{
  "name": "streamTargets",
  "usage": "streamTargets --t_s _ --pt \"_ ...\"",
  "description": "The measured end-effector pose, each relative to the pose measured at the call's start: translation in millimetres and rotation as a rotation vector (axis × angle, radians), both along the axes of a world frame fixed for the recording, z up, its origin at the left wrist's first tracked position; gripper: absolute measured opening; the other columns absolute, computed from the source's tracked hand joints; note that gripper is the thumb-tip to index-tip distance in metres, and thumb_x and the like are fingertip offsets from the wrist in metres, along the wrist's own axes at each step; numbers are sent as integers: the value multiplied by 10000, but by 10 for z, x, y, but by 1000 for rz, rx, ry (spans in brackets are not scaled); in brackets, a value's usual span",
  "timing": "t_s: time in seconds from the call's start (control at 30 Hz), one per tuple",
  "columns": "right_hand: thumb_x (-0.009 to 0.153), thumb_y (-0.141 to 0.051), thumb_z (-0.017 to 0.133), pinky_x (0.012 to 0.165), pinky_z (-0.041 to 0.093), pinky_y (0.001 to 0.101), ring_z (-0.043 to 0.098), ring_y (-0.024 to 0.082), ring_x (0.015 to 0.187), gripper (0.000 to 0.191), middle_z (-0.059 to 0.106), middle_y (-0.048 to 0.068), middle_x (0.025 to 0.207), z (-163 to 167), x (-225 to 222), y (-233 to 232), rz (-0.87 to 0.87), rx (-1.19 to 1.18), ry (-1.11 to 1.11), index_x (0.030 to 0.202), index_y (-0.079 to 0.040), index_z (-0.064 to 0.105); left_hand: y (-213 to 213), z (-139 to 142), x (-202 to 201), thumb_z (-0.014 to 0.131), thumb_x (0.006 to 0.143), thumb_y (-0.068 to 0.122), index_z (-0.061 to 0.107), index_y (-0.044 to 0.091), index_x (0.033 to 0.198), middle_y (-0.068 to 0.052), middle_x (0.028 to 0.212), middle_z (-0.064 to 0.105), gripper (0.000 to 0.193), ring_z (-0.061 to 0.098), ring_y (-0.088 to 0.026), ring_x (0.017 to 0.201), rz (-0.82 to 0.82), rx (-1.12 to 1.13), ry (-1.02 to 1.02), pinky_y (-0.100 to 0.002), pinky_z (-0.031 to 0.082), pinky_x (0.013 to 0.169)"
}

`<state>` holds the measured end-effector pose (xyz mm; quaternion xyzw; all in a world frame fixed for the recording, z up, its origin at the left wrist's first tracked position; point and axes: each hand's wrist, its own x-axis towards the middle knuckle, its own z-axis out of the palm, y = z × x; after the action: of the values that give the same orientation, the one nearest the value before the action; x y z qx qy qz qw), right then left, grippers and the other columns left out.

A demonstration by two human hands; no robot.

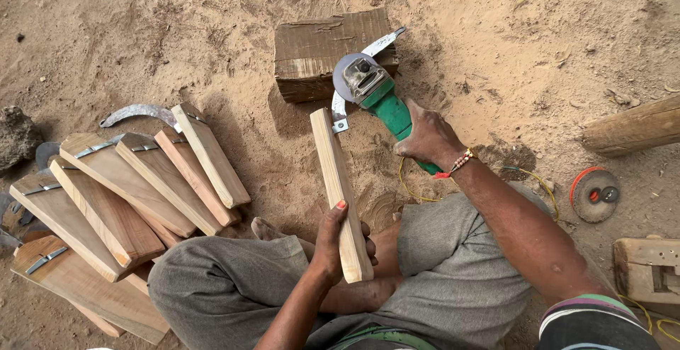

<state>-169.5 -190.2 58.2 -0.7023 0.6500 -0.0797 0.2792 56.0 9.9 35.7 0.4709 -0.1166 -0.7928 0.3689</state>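
A seated person grinds a curved blade on a wooden block, seen from above.

The left hand [338, 240], at about 6 o'clock, has its grip closed around a pale wooden handle [340, 190] whose curved metal blade [358, 74] rests on the wooden block [312, 49] at 12 o'clock. The right hand [428, 137] has its grip closed on a green angle grinder [379, 93], whose disc lies over the blade. At 9 o'clock, a pile of wooden handles [120, 201] lies on the sandy ground [531, 31]. At 3 o'clock, a spare grinding disc [595, 194] lies flat.
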Motion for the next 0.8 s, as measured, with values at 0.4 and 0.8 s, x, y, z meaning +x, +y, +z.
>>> streamTargets --t_s 0.4,0.8 --pt "632 -238 826 852 588 500 721 424 922 696 715 252 957 13 63 42 -6 -32 -10 1222 -29 522 161 82 -106 487 816 809 628 11 964 -182 684 654 824 672 -316 573 -26 136 133 -464 598 554" --pt "646 -235 810 827 599 502 729 423 897 753 726 229 958 -65 114 -7 -71 -111 1 1315 -63 509 302 122 -220 513 779 831 616 38 998 -178 707 648 829 664 -328 616 44 295 316 -486 604 633"
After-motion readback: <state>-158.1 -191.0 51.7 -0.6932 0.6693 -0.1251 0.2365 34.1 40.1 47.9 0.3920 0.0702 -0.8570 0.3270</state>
